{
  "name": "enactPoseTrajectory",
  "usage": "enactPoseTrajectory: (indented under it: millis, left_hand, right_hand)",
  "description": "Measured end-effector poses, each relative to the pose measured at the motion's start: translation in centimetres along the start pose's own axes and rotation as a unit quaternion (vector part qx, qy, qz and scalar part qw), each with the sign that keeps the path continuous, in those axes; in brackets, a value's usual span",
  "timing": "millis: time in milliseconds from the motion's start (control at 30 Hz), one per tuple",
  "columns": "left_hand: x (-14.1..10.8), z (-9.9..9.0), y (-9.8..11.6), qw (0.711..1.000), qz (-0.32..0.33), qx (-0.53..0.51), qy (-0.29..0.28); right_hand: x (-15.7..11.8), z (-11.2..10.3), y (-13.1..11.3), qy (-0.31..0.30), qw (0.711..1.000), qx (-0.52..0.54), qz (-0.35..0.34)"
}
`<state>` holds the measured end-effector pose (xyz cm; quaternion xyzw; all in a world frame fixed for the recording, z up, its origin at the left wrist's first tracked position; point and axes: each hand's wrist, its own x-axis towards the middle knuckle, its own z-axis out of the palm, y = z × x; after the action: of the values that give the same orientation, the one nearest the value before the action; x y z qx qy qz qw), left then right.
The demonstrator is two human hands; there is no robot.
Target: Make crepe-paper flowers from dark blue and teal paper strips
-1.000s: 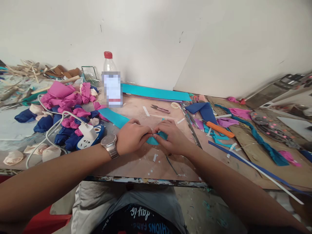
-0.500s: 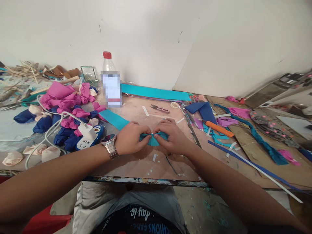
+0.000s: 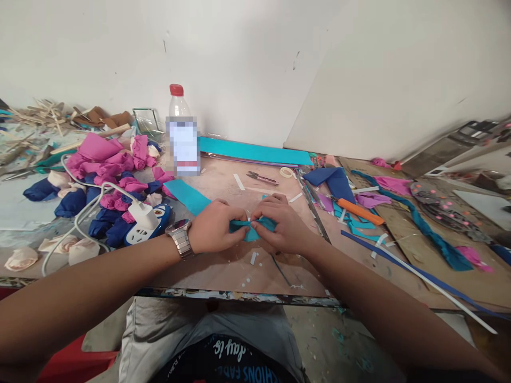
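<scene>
Between my two hands, low over the table, is a turquoise strip of paper or thin fabric (image 3: 251, 233), pinched and folded at the middle. My left hand (image 3: 215, 226), with a metal watch (image 3: 181, 238) on its wrist, grips one side between thumb and fingers. My right hand (image 3: 281, 226) pinches the other side, its thumb close to the left thumb. A flat length of turquoise strip (image 3: 188, 196) extends up and left from behind my left hand; whether it joins the held part is hidden. Thread snips (image 3: 262, 178) and a tape ring (image 3: 286, 172) lie beyond my hands.
At left sit rolled pink, navy and cream pieces (image 3: 99, 157), a blue-and-white power strip (image 3: 147, 229) with a plugged-in charger, and a red-capped bottle (image 3: 176, 101). An orange cutter (image 3: 359, 211), navy strip (image 3: 329, 181) and white stick (image 3: 443, 287) lie right. A turquoise strip (image 3: 255, 151) lines the wall.
My fingertips have shifted slightly on the turquoise strip, and the fold between them looks a little different. Both hands stay in nearly the same place.
</scene>
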<state>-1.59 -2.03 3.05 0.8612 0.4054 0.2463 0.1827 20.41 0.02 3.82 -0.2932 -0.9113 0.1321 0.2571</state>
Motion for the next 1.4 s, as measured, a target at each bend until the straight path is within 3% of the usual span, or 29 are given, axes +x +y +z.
enactPoseTrajectory:
  millis: [533,900,1133,1400]
  left_hand:
    - [0.0,-0.1,-0.1,0.999,0.006,-0.041,0.021]
    - [0.2,-0.4,-0.5,0.996,-0.066,0.014,0.056]
    - [0.2,-0.5,-0.7,0.991,-0.087,0.054,0.083]
    - [0.4,-0.9,-0.6,0.988,-0.106,0.008,0.111]
  right_hand:
    - [0.0,-0.4,0.2,-0.015,1.0,-0.009,0.001]
    - [0.1,-1.1,0.4,0.039,0.999,-0.031,0.009]
    - [0.2,-1.0,0.9,0.016,0.999,-0.037,0.025]
    - [0.1,-1.1,1.3,0.053,0.998,-0.038,0.017]
